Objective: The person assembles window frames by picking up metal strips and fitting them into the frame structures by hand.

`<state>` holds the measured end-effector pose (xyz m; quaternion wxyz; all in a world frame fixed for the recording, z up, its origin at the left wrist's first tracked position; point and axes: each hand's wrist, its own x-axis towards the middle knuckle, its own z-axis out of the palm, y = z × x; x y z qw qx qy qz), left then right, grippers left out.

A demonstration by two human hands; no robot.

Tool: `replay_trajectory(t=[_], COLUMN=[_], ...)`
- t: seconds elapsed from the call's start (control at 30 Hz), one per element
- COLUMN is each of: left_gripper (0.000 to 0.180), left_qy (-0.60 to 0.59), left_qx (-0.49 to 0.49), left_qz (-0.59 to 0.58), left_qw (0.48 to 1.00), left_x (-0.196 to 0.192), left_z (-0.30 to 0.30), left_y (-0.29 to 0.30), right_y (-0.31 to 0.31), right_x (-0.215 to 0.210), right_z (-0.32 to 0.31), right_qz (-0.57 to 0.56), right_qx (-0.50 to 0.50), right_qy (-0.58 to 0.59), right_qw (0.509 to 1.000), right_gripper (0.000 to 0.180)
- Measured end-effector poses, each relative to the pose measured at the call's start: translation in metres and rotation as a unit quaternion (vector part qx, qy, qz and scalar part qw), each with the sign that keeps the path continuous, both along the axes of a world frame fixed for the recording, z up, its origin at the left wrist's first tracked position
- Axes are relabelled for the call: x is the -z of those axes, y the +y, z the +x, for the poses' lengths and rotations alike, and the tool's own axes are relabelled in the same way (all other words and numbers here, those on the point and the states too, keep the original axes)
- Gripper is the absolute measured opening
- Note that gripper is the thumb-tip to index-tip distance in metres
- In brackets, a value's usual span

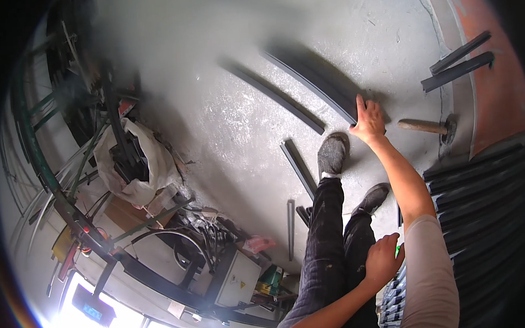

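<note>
My right hand point(368, 121) reaches out to the concrete floor and grips the near end of a long dark metal bar point(314, 75), which looks blurred. My left hand point(384, 258) hovers by my thigh with its fingers loosely curled; I see nothing in it. My legs in dark trousers and two grey shoes point(332, 153) stand just left of the right hand.
A wooden-handled hammer point(423, 125) lies right of my right hand. Two short dark bars point(458, 62) lie at the back right, and stacked dark profiles point(483, 191) at the right. Another long bar point(271, 94), a short bar point(300, 168) and a white sack point(135, 162) are to the left.
</note>
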<state>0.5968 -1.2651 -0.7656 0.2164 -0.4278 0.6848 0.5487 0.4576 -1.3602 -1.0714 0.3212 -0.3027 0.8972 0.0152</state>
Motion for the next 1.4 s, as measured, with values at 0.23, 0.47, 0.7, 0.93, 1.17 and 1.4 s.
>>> replay_trajectory(t=[0.23,0.47,0.7,0.93,1.17,1.4], left_gripper=[0.022,0.022,0.015,0.022,0.076,0.074], left_qy=[-0.038,-0.154,-0.149,-0.131,0.091,0.069], left_qx=[-0.098,-0.395,-0.485,-0.329,-0.285,-0.176], left_qz=[-0.02,0.172,0.147,0.049,0.334,0.408], left_qw=[0.994,0.889,0.849,0.934,0.894,0.893], left_x=[0.006,0.023,0.016,0.046,-0.096,-0.27], left_z=[0.008,0.022,0.014,0.08,0.032,-0.07], left_y=[0.004,0.006,-0.018,-0.005,-0.105,-0.134], right_y=[0.004,0.019,0.016,0.057,0.136,0.168], right_x=[-0.044,-0.097,-0.116,-0.259,-0.436,-0.621], right_z=[0.006,0.004,0.017,0.017,0.068,0.077], right_qz=[-0.244,-0.243,-0.22,-0.282,-0.329,-0.324], right_qx=[0.273,0.449,0.465,0.447,0.429,0.381], right_qy=[-0.569,-0.776,-0.724,-0.612,-0.483,-0.456], right_qw=[0.736,0.371,0.459,0.588,0.689,0.736], right_gripper=[0.079,0.052,0.041,0.066,0.087,0.097])
